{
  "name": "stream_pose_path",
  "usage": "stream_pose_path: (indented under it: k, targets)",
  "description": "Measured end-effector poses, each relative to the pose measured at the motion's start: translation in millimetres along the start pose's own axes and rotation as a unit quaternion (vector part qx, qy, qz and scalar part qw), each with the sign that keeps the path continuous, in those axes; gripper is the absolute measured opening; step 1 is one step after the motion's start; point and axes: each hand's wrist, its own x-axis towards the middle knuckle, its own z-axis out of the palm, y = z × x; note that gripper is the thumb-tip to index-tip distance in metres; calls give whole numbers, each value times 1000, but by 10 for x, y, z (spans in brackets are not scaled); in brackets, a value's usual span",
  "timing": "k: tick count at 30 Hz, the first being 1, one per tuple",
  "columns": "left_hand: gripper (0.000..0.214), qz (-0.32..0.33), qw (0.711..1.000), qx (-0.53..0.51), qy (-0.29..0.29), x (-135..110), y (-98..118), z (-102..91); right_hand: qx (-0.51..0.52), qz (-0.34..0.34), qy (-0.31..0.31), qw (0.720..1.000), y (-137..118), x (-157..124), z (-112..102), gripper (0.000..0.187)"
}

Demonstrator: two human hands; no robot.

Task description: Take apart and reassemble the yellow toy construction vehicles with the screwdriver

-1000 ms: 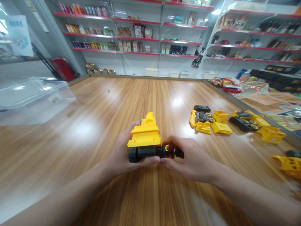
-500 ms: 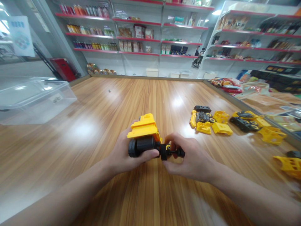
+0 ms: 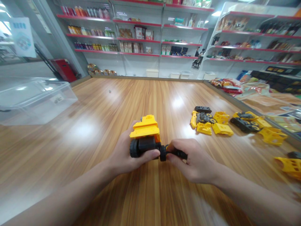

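A toy truck (image 3: 144, 130) with a yellow body and black wheels is held above the table in front of me. My left hand (image 3: 128, 150) is closed around it, with the thumb along its black lower side by the large rear wheel. At the toy's right end sits a smaller black wheel (image 3: 162, 153). Just beside that wheel, my right hand (image 3: 191, 157) is closed, pinching a black rod-like part (image 3: 180, 153) with a wider end. Its fingers hide most of this part, and I cannot tell whether it is fixed to the truck.
Yellow and black toy vehicle parts (image 3: 205, 121) lie on the wooden table (image 3: 94, 188) at the right, with more parts (image 3: 272, 135) farther right. A clear plastic box (image 3: 37, 103) stands at the left. Stocked shelves (image 3: 138, 39) line the back, and bagged goods (image 3: 228, 86) lie beyond the right edge.
My right fingers have closed more tightly over the black rod-like part, which shows less now. The truck has shifted and turned slightly to the right in my left hand.
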Motion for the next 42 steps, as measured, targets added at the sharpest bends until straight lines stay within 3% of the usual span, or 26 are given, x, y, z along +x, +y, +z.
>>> stream_pose_path:
  k: [3,8,12,18,22,28,34,37,42]
  targets:
    - [25,-7,1000,1,0,0,6,0,16,-7,2,1000,-13,-4,-10,5]
    - [31,-13,1000,-7,-6,-7,-8,5,-6,-14,-13,1000,-2,3,-11,20]
    - [24,-8,1000,-12,-5,-2,-8,8,13,-8,19,1000,2,-7,-5,2]
    - [26,-20,1000,-19,-2,2,-1,14,80,28,-11,996,-48,-25,-10,24]
    - [33,-40,999,-31,-9,-19,-21,30,54,65,-4,996,-37,-7,24,36]
    - [37,-67,996,-47,-27,-29,-26,33,10,54,29,998,-18,1,48,31]
    - [41,-101,994,-48,-6,10,-3,20,-26,66,67,995,11,9,2,28]
    - [35,-118,992,-37,3,12,-24,28,-73,69,28,995,23,-4,-28,27]
    - [33,-126,992,-18,22,12,-38,36,-141,58,-114,982,10,-21,-32,31]
